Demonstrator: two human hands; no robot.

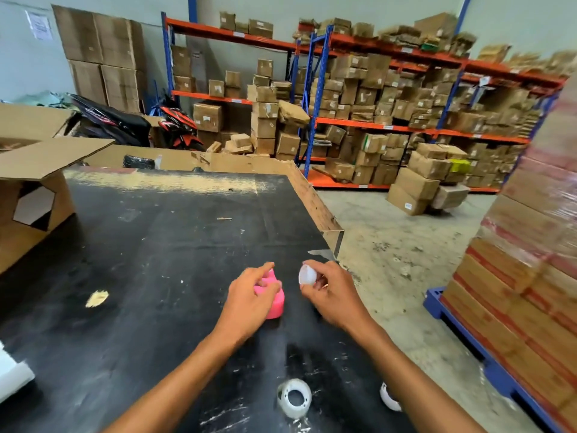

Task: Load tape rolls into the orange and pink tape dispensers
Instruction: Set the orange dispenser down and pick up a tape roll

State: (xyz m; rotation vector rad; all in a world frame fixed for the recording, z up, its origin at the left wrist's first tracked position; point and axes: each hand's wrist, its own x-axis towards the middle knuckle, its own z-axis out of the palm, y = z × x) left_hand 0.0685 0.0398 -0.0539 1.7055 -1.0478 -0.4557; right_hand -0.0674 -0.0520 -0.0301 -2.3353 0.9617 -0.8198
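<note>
The pink tape dispenser [274, 300] rests on the black table [150, 245], with my left hand [249, 295] closed around its left side. Just to its right, my right hand [331, 292] pinches a small white tape roll [306, 275] between thumb and fingers, a little above the table. A second white tape roll [294, 397] lies flat near the table's front edge. Another white roll [388, 398] shows partly from under my right forearm. No orange dispenser is in view.
An open cardboard box [34, 195] stands at the table's left. White material [12, 375] lies at the lower left edge. The table's right edge [324, 214] drops to a concrete floor. A wrapped pallet of boxes [527, 276] stands to the right; shelves of cartons line the back.
</note>
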